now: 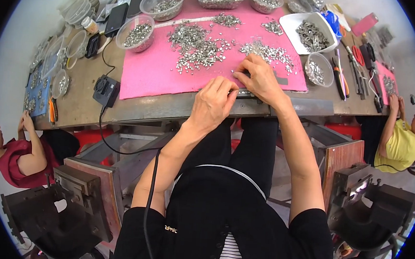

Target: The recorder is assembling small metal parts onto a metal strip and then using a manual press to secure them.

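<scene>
At the front edge of the table, my left hand (212, 102) is closed, its thumb and fingertips drawn together over a grey metal strip (246, 93). Slightly farther to the right, my right hand (260, 80) is pinched, thumb against forefinger, above the same strip. Whatever small thing sits in either pinch is too hidden to make out. Just beyond my hands, small silvery metal pieces (198, 49) lie in loose heaps on a pink mat (146, 79). Another heap of metal pieces (270, 54) spreads right behind my right hand.
Clear plastic tubs (135, 42) of metal pieces stand along the mat's back and left. A white tray (291, 27) and a small tub (327, 76) are at right, beside pliers (338, 78). A black box (106, 91) with a cable sits left. People work at both sides.
</scene>
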Tool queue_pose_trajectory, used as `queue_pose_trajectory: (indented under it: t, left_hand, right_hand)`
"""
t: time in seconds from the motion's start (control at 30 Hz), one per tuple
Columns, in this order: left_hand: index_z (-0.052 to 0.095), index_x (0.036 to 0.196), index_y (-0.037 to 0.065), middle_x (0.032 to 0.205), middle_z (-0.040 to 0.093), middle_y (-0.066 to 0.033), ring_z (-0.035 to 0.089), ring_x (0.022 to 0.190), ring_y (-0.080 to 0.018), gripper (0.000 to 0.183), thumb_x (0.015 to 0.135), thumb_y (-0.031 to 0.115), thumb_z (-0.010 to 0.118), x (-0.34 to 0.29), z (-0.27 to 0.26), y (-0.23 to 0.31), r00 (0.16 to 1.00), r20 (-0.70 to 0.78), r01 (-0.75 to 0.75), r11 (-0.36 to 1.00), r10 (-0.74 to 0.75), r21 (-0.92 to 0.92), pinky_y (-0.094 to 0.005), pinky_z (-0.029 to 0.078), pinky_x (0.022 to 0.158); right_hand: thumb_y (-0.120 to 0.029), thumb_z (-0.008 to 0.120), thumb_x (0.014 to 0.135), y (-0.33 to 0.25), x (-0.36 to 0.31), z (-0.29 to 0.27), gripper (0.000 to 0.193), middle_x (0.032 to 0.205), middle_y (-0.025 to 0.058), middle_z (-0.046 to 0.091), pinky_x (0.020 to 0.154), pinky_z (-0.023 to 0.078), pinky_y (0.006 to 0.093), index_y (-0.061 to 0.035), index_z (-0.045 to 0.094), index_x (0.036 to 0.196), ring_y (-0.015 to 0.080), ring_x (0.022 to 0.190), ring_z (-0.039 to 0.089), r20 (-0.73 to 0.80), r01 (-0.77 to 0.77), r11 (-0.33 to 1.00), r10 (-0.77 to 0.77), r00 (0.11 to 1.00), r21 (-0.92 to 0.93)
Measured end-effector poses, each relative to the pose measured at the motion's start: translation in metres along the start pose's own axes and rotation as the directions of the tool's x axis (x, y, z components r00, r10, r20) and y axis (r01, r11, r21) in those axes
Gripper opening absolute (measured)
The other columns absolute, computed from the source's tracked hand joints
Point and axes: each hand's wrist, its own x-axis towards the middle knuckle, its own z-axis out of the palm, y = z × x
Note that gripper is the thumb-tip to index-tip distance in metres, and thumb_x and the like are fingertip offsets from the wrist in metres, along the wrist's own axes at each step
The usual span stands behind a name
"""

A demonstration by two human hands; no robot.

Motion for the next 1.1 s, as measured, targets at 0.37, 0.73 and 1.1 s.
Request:
queue_pose_trajectory:
  t: [0.37, 0.73, 1.1]
  left_hand:
    - [0.072, 0.094, 0.008, 0.090, 0.067, -0.0079, 0.061, 0.087, -0.0287, 0.010, 0.085, 0.011, 0.074, 0.018, -0.001, -0.013, 0.997, -0.065, 0.055, 0.995, -0.050, 0.087, -0.0422, 0.043, 0.087]
    - [0.071, 0.086, 0.008, 0.086, 0.065, -0.0066, 0.060, 0.091, -0.0280, 0.012, 0.083, 0.018, 0.077, 0.040, 0.006, -0.041, 0.986, 0.059, 0.140, 0.968, -0.156, 0.207, -0.0444, 0.038, 0.089]
    - [0.068, 0.092, 0.000, 0.079, 0.069, -0.0172, 0.067, 0.071, -0.0305, 0.008, 0.089, 0.008, 0.067, 0.081, -0.040, -0.089, 0.896, -0.282, 0.341, 0.938, -0.343, -0.058, -0.0413, 0.052, 0.067]
  right_hand:
    - [-0.008, 0.073, 0.083, 0.004, 0.003, 0.003, 0.015, 0.086, 0.0147, 0.059, 0.074, 0.049, 0.0442, 0.0016, 0.062, 0.084, 0.0345, 0.084, 0.061, -0.012, 0.049, 0.999, -0.049, 0.999, -0.010]
    - [-0.012, 0.071, 0.086, 0.005, -0.001, -0.005, 0.010, 0.086, 0.0129, 0.059, 0.076, 0.050, 0.0450, -0.0069, 0.072, 0.094, 0.0345, 0.084, 0.060, 0.006, -0.001, 0.999, 0.001, 1.000, 0.040]
    - [-0.009, 0.071, 0.085, 0.002, -0.001, -0.012, 0.009, 0.089, 0.0130, 0.060, 0.083, 0.049, 0.0450, -0.0019, 0.067, 0.089, 0.0334, 0.091, 0.060, 0.106, 0.035, 0.997, -0.027, 0.994, -0.071]
